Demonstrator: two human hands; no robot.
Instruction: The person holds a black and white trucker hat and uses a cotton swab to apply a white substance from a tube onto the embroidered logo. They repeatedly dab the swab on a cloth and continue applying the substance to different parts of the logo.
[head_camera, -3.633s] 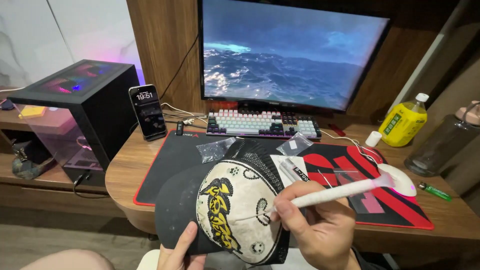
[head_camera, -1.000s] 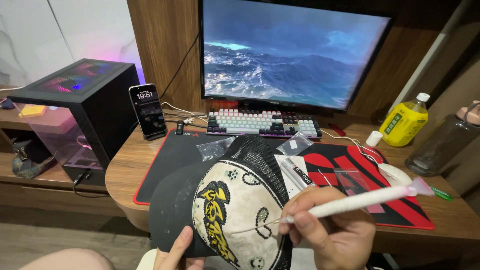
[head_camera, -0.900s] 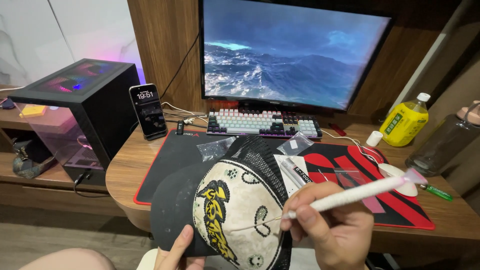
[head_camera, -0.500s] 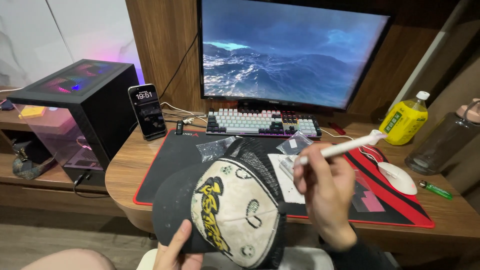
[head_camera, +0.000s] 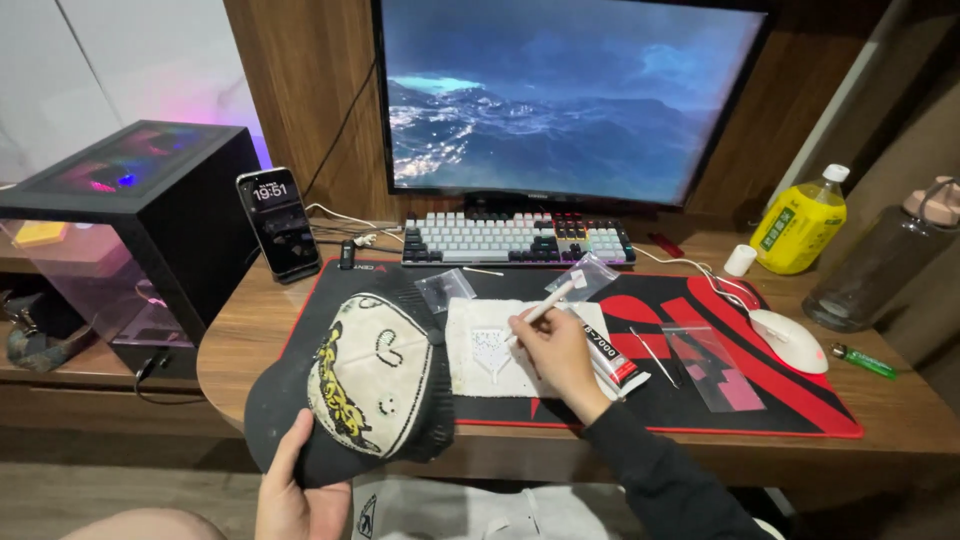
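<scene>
Your left hand (head_camera: 300, 490) holds a cap (head_camera: 360, 385) by its black brim, low in front of you at the desk's (head_camera: 240, 340) near edge. Your thumb lies on top of the brim and the other fingers curl under it — a firm grip. The cap has a cream front with a yellow and black picture on it, and the front faces up at you.

Your right hand (head_camera: 555, 350) is over the mouse mat (head_camera: 780, 390), just beside the cap. Its fingers pinch a thin white pen tool (head_camera: 545, 308) — they are closed tight around it. The tip of the tool points down at a small white cloth (head_camera: 485, 360) that lies flat on the mat, and I cannot tell if it touches.

A white tube (head_camera: 610, 350) with a red end lies right next to your right hand. Small clear bags (head_camera: 445, 290) sit on the mat near the keyboard (head_camera: 515, 238). A white mouse (head_camera: 790, 340) rests off to the right, and a phone (head_camera: 278, 222) stands at the left by the black computer case (head_camera: 140, 220).
</scene>
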